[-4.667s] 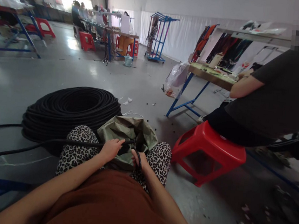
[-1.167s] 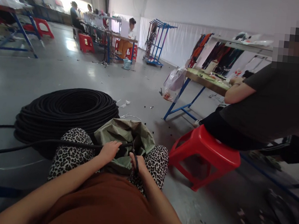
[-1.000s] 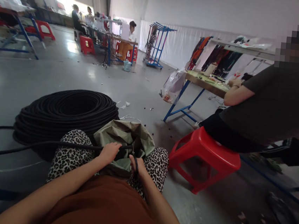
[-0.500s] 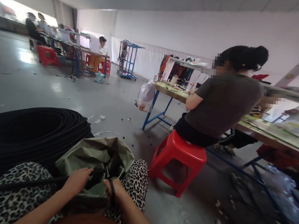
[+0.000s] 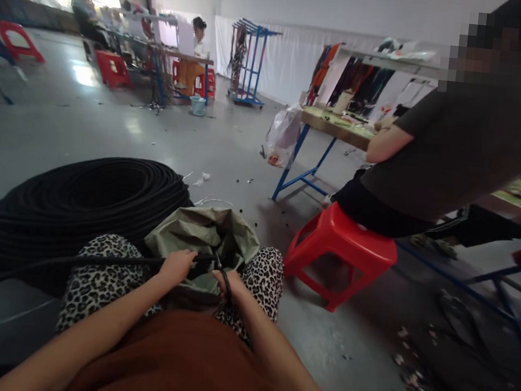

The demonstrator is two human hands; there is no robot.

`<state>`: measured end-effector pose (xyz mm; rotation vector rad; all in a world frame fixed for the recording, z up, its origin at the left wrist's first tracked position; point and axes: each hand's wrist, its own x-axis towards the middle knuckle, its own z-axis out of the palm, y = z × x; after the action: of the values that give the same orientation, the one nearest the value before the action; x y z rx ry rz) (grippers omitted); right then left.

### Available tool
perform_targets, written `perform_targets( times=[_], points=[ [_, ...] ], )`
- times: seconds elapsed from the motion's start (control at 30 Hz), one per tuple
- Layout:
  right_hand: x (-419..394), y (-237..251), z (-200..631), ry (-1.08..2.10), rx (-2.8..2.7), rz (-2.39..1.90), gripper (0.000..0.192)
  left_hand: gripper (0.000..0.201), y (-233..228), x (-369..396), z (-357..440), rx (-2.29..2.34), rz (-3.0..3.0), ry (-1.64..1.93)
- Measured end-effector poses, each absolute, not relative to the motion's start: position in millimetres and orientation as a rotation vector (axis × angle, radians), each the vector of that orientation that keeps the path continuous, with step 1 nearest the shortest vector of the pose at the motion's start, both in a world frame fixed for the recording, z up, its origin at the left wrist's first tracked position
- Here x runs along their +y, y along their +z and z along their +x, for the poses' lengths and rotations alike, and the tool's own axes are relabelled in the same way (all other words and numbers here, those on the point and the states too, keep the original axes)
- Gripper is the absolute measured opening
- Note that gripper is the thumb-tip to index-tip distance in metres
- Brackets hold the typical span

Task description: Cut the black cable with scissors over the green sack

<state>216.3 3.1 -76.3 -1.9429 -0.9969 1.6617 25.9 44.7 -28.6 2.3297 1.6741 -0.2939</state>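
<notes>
From the head camera I look down on a polished grey concrete floor [image 5: 110,126] that reflects the bright windows at the far left. On it, to my left, lies a large flat coil of black rubber hose [image 5: 84,203]; a single strand of thin black hose [image 5: 74,259] runs from the left edge across my leopard-print lap. My left hand [image 5: 175,267] is closed around that strand just where it reaches the open mouth of a crumpled olive-green fabric bag [image 5: 205,239] wedged between my knees. My right hand [image 5: 229,281] is curled shut on a pair of black-handled scissors [image 5: 225,278], whose blades meet the hose end over the bag; the tip is too small to read clearly.

Just right of the bag stands a red plastic stool [image 5: 342,252] with a person in a dark grey shirt [image 5: 453,152] seated on it, facing a blue-legged wooden desk [image 5: 336,126]. A translucent plastic bag [image 5: 282,136] hangs at the desk's corner. Farther back stand a blue metal rack [image 5: 250,59], a white curtain wall [image 5: 287,57], more red stools and other people at long desks. Small dark scraps dot the floor near the desk legs.
</notes>
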Motion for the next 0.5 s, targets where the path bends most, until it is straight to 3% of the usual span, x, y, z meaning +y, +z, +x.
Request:
perform_targets(
  times=[0.5],
  points=[
    [4.3,-78.7,216.2,1.677,-1.018,-1.984,0.044,0.043,-36.7,45.7,23.4,1.689,2.335,-0.237]
  ],
)
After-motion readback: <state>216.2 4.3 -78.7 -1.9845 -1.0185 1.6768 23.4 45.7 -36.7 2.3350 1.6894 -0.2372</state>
